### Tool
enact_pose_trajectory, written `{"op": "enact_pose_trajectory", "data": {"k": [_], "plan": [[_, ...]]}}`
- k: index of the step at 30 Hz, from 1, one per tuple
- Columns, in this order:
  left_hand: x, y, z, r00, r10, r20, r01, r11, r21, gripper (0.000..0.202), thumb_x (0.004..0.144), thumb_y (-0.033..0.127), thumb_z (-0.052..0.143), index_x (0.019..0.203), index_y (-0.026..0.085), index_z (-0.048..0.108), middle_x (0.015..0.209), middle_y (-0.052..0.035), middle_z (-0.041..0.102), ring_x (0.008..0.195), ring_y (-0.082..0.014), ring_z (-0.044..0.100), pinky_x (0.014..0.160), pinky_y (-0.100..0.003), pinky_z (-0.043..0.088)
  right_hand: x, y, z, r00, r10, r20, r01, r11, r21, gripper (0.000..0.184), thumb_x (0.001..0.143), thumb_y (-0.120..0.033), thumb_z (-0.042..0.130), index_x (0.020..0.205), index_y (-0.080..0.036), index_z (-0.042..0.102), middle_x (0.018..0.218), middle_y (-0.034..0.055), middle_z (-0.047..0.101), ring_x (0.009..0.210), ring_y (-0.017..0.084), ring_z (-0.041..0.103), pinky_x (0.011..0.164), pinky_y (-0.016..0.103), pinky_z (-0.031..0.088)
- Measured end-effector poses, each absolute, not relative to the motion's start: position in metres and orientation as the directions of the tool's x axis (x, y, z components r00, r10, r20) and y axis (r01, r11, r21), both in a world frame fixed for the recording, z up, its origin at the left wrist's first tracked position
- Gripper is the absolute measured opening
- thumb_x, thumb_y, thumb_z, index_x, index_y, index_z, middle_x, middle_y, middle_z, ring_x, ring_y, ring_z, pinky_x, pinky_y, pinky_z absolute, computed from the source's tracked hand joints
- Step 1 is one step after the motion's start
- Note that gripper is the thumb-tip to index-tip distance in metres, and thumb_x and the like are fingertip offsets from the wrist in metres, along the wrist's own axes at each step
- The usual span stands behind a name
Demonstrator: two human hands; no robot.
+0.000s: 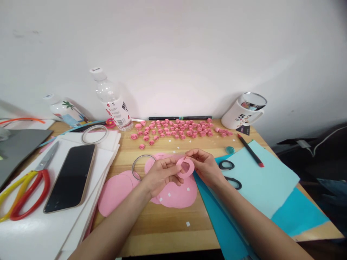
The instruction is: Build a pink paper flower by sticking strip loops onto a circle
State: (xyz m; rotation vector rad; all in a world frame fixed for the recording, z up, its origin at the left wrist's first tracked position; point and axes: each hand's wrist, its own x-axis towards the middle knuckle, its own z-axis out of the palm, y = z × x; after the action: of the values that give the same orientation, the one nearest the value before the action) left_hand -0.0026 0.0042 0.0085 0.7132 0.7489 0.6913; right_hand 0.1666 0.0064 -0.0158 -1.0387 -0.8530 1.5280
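Observation:
Over the table's middle, my left hand (165, 174) pinches a pink paper ring (190, 169) by its left side. My right hand (206, 167) is closed at the ring's upper edge, its fingertips pinching the paper there. The ring stands roughly upright, with an open centre. Beneath my hands lie pink paper circles (179, 196), partly covered by my left hand. A roll of clear tape (135, 167) lies on its side just left of my left hand. Black-handled scissors (227, 165) rest by my right forearm, their blades hidden.
Many small rolled pink paper flowers (176, 130) spread along the back. Left are a phone (71, 177), red-and-yellow scissors (32, 191) and a plastic bottle (112, 101). Right are a white mug (238, 115), blue paper sheets (267, 177) and a dark pen (249, 150). White scraps (188, 224) dot the table.

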Motion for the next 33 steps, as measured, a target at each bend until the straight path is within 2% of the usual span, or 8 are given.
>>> {"op": "enact_pose_trajectory", "data": {"k": [5, 12, 18, 21, 25, 33], "plan": [[-0.0028, 0.0039, 0.0066, 0.541, 0.766, -0.346, -0.279, 0.553, 0.785, 0.030, 0.071, 0.025, 0.070, 0.095, 0.008, 0.063, 0.070, -0.0036, 0.061, 0.053, -0.0115, 0.061, 0.050, -0.021, 0.047, 0.1666, 0.0070, -0.0156, -0.043, 0.985, -0.168, -0.335, -0.173, -0.926, 0.017, 0.059, -0.027, 0.078, 0.069, -0.019, 0.066, 0.074, 0.0015, 0.069, 0.067, 0.013, 0.061, 0.063, 0.024, 0.048], [-0.0025, 0.0043, 0.0064, 0.534, 0.768, -0.354, -0.296, 0.562, 0.772, 0.029, 0.069, 0.027, 0.071, 0.091, 0.010, 0.064, 0.074, -0.0041, 0.062, 0.053, -0.0120, 0.061, 0.050, -0.023, 0.047, 0.1664, 0.0069, -0.0149, -0.031, 0.983, -0.183, -0.322, -0.183, -0.929, 0.017, 0.057, -0.025, 0.079, 0.068, -0.018, 0.067, 0.064, -0.0002, 0.067, 0.057, 0.011, 0.059, 0.056, 0.023, 0.047], [-0.0025, 0.0053, 0.0086, 0.516, 0.775, -0.365, -0.312, 0.567, 0.762, 0.034, 0.067, 0.026, 0.073, 0.096, 0.011, 0.064, 0.075, -0.0036, 0.064, 0.053, -0.0107, 0.060, 0.051, -0.024, 0.047, 0.1640, 0.0061, -0.0068, -0.072, 0.979, -0.192, -0.308, -0.205, -0.929, 0.018, 0.065, -0.033, 0.073, 0.077, -0.019, 0.071, 0.079, 0.0043, 0.071, 0.071, 0.016, 0.062, 0.069, 0.028, 0.050], [-0.0028, 0.0052, 0.0091, 0.515, 0.779, -0.358, -0.316, 0.561, 0.765, 0.034, 0.067, 0.026, 0.072, 0.096, 0.010, 0.064, 0.073, -0.0039, 0.064, 0.053, -0.0102, 0.059, 0.053, -0.024, 0.047, 0.1643, 0.0062, -0.0080, -0.081, 0.979, -0.190, -0.306, -0.205, -0.929, 0.020, 0.064, -0.033, 0.074, 0.079, -0.019, 0.071, 0.080, 0.0043, 0.071, 0.074, 0.017, 0.063, 0.072, 0.030, 0.049], [-0.0026, 0.0047, 0.0090, 0.517, 0.777, -0.359, -0.314, 0.562, 0.766, 0.034, 0.067, 0.025, 0.073, 0.097, 0.010, 0.064, 0.082, -0.0059, 0.065, 0.053, -0.0098, 0.060, 0.053, -0.024, 0.047, 0.1654, 0.0069, -0.0125, -0.058, 0.978, -0.198, -0.309, -0.207, -0.928, 0.020, 0.061, -0.031, 0.077, 0.074, -0.019, 0.069, 0.071, 0.0017, 0.069, 0.064, 0.014, 0.061, 0.064, 0.026, 0.048], [-0.0026, 0.0038, 0.0082, 0.517, 0.780, -0.353, -0.290, 0.548, 0.785, 0.033, 0.068, 0.026, 0.073, 0.096, 0.011, 0.064, 0.073, -0.0039, 0.065, 0.053, -0.0117, 0.062, 0.051, -0.023, 0.047, 0.1658, 0.0062, -0.0147, -0.074, 0.981, -0.177, -0.311, -0.191, -0.931, 0.021, 0.058, -0.027, 0.079, 0.070, -0.018, 0.063, 0.064, -0.0004, 0.065, 0.056, 0.011, 0.056, 0.053, 0.022, 0.044]]}}
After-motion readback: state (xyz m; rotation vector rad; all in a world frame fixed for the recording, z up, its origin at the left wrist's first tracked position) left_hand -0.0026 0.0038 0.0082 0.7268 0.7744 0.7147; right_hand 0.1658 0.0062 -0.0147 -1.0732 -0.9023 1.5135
